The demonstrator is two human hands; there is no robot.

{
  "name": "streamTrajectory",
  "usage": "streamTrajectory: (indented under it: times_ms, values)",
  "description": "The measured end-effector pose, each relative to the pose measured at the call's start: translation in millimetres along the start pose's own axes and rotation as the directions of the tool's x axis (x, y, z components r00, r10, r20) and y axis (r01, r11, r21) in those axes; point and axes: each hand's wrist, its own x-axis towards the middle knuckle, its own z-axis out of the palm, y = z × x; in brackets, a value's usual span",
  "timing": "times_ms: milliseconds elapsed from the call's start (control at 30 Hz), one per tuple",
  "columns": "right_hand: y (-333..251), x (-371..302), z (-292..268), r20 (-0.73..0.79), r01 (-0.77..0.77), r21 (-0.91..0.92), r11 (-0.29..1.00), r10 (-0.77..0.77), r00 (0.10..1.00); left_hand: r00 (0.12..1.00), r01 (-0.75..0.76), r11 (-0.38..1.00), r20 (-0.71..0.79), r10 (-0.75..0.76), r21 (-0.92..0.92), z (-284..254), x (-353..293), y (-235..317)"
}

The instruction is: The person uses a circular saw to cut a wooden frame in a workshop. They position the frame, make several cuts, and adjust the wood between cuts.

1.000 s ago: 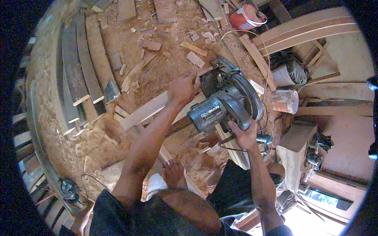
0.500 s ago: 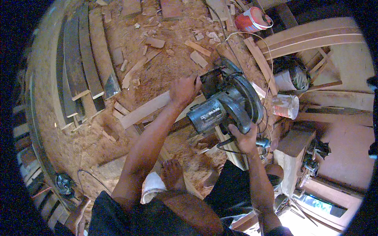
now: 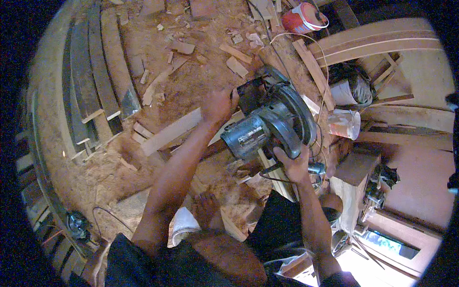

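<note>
The sawdust-covered floor (image 3: 184, 100), strewn with angular wood scraps (image 3: 236, 67), fills the head view. A scuffed blue-grey circular saw (image 3: 275, 119), likely heavy and rigid, sits near the right end of a pale, straight-edged board (image 3: 174, 131). The right hand (image 3: 293, 163) wraps its curved rear handle, seemingly the surest hold; the left hand (image 3: 218, 106) is beside its dark front, finger closure unclear.

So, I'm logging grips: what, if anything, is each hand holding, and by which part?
The right hand holds the circular saw by its curved handle. The left hand is at the saw's left side; its hold cannot be told.
</note>
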Motion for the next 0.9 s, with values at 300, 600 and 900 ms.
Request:
streamTrajectory:
  times_ms: [300,600,900]
  values:
    - [-1,0,-2,0.034,-0.044,-0.027,0.999,0.044,0.998,0.995,0.045,0.996,0.080,-0.052,0.082,2,2,-1]
    - [-2,0,-2,0.035,-0.010,-0.079,0.997,0.013,0.999,0.991,-0.043,0.990,0.133,0.025,0.131,-7,2,-3]
    - [0,-3,0,0.043,-0.053,0.090,0.994,0.050,0.998,0.997,-0.045,0.998,0.070,0.043,0.036,-3,-1,-5]
